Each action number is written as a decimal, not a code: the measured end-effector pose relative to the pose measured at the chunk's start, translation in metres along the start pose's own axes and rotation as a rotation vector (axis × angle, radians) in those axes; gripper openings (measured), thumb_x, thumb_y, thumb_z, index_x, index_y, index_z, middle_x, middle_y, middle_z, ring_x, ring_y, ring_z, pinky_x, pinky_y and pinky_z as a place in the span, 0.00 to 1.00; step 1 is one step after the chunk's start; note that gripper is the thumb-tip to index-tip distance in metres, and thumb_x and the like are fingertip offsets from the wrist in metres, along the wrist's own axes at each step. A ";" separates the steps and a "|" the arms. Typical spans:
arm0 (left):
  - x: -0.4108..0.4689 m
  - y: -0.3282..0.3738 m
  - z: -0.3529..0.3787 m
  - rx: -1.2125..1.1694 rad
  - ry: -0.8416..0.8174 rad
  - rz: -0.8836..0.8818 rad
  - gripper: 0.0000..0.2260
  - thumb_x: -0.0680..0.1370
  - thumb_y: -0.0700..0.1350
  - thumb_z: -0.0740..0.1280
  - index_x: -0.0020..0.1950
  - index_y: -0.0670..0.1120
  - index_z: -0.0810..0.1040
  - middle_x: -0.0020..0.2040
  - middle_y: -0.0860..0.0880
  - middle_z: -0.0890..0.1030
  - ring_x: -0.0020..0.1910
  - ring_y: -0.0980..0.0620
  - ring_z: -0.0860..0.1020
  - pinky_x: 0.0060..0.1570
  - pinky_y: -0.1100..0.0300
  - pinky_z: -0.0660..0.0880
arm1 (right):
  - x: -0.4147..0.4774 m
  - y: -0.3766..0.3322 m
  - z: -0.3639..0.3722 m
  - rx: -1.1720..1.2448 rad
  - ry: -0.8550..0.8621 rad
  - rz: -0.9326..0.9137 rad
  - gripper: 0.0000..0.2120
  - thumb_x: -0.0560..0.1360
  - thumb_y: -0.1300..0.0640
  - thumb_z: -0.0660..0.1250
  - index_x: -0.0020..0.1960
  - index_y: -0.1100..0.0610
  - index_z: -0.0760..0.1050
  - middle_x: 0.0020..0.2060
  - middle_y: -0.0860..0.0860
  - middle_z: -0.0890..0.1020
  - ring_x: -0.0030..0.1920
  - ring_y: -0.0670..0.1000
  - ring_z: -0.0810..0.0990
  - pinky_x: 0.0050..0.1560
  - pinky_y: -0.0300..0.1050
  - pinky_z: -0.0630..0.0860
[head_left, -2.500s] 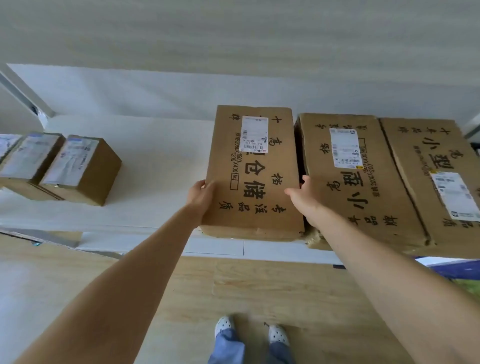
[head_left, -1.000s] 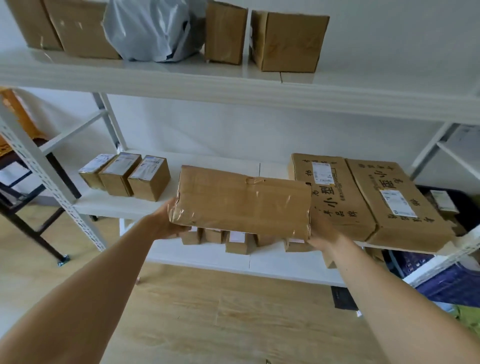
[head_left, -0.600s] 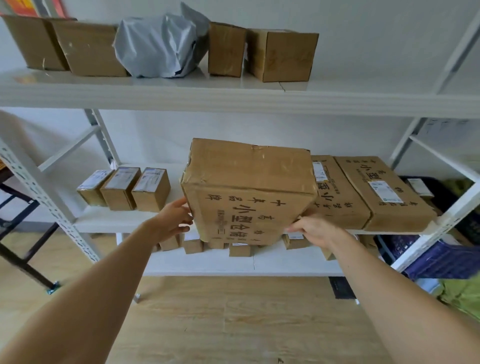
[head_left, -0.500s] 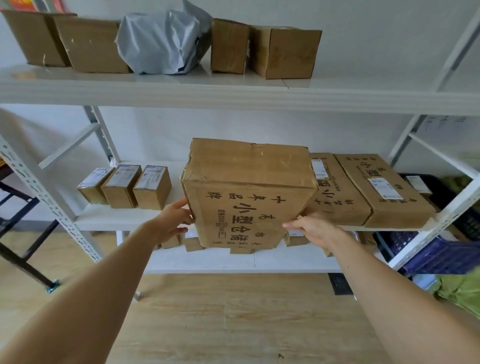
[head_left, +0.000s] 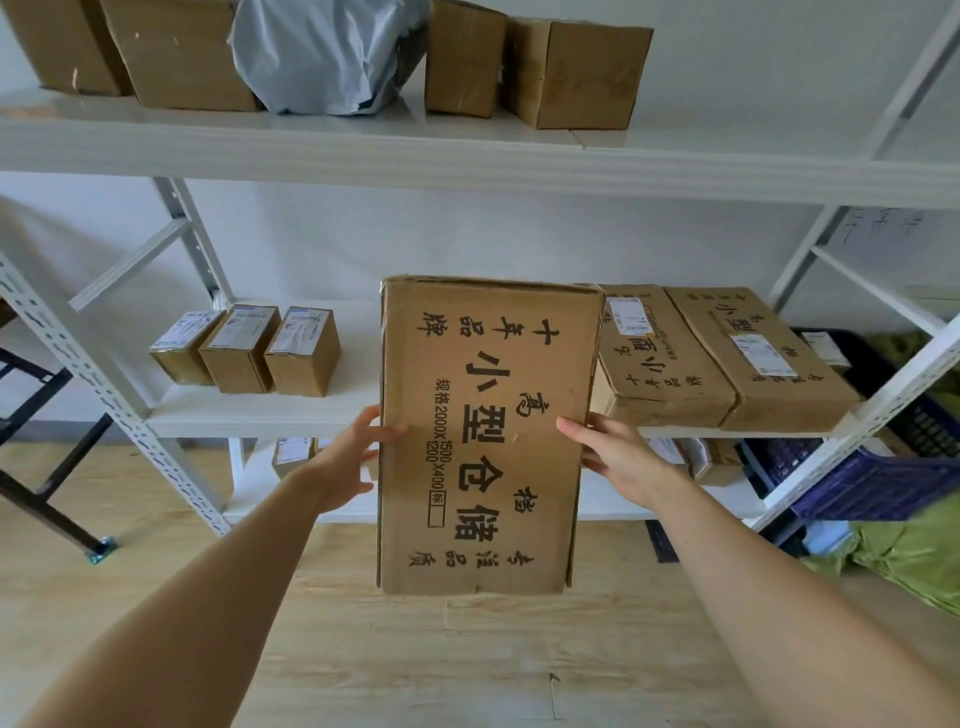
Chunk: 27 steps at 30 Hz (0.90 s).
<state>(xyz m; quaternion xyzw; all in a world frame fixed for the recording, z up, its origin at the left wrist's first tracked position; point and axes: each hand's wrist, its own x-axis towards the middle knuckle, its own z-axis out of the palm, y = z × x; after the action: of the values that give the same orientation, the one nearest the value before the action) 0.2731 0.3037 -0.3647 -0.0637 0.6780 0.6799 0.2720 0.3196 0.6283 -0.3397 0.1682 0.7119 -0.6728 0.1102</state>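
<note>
I hold a large flat cardboard box (head_left: 483, 436) with black Chinese print in the air in front of the white shelving, its printed face turned toward me. My left hand (head_left: 349, 457) grips its left edge, thumb on the front face. My right hand (head_left: 618, 454) grips its right edge in the same way, thumb on the front. The box's lower half hangs below the middle shelf (head_left: 260, 410). The fingers behind the box are hidden.
Two similar flat boxes (head_left: 660, 358) (head_left: 753, 358) lie on the middle shelf at right; three small labelled boxes (head_left: 301, 351) stand at left. The top shelf (head_left: 467, 156) carries cartons and a grey plastic bag (head_left: 322, 52). A blue crate (head_left: 883, 478) and green bags (head_left: 914, 551) sit low right.
The box has come off the middle shelf, been turned over in my hands and now stands with its long printed face toward me. Both hands shifted to its side edges.
</note>
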 end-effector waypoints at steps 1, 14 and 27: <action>0.000 -0.004 0.001 -0.008 -0.008 0.004 0.34 0.65 0.59 0.76 0.68 0.60 0.70 0.70 0.48 0.73 0.71 0.43 0.68 0.71 0.29 0.58 | 0.002 0.003 0.000 0.001 0.026 0.007 0.19 0.68 0.45 0.77 0.57 0.49 0.80 0.58 0.47 0.83 0.64 0.50 0.77 0.70 0.53 0.70; 0.007 0.018 0.028 0.003 -0.111 -0.017 0.29 0.74 0.69 0.62 0.73 0.61 0.70 0.66 0.46 0.78 0.61 0.41 0.79 0.60 0.37 0.75 | 0.023 0.027 -0.012 0.055 0.284 0.124 0.30 0.73 0.36 0.70 0.63 0.58 0.75 0.60 0.52 0.79 0.63 0.55 0.77 0.69 0.54 0.72; 0.025 0.020 0.006 -0.115 -0.108 -0.157 0.44 0.66 0.70 0.73 0.71 0.43 0.72 0.64 0.31 0.77 0.56 0.34 0.81 0.50 0.42 0.81 | 0.031 -0.012 -0.017 -0.014 0.207 0.136 0.23 0.75 0.44 0.70 0.62 0.59 0.78 0.56 0.55 0.83 0.56 0.56 0.80 0.60 0.49 0.75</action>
<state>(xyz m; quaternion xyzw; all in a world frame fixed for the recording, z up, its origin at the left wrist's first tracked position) 0.2438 0.3179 -0.3578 -0.0953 0.6153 0.6967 0.3563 0.2873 0.6479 -0.3393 0.2838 0.7111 -0.6380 0.0827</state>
